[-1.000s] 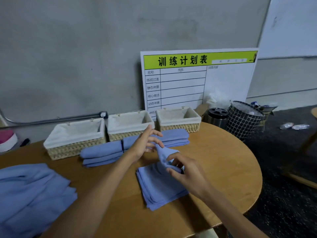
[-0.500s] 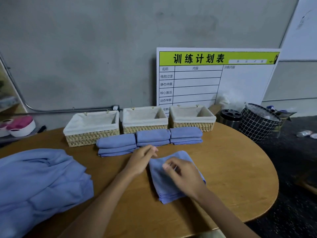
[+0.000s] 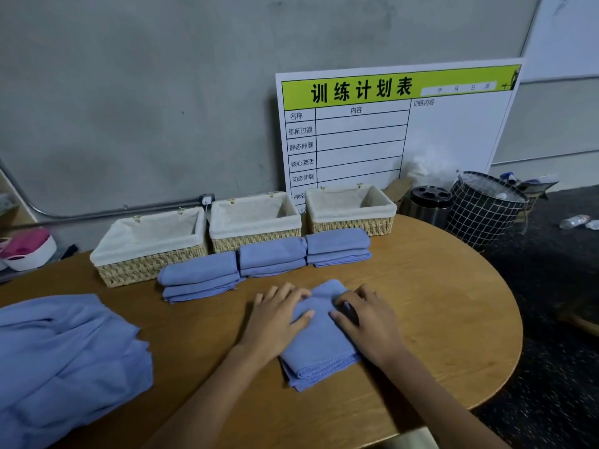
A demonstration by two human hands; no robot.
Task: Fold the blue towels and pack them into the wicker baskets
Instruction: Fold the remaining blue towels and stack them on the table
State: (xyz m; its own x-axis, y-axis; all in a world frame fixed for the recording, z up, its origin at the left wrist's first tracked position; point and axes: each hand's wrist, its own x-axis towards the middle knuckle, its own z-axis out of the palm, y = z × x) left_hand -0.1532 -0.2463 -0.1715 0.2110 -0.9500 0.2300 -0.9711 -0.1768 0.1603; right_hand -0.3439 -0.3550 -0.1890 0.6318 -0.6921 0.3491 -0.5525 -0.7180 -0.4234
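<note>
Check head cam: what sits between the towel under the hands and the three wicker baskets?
Head view: three stacks of folded blue towels lie in a row on the table, just in front of the wicker baskets. Bare tabletop separates them from the towel being pressed.

Three folded stacks (image 3: 272, 257) before three baskets (image 3: 256, 222) (unfolded pile (image 3: 64, 358) far left)

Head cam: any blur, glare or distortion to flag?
Head view: hands and towel sharp, stitching legible; dim, even light with only faint shadows; no glare on the table; wide-angle bend leans the board and curves the wall pipe; floor at right is dark.
</note>
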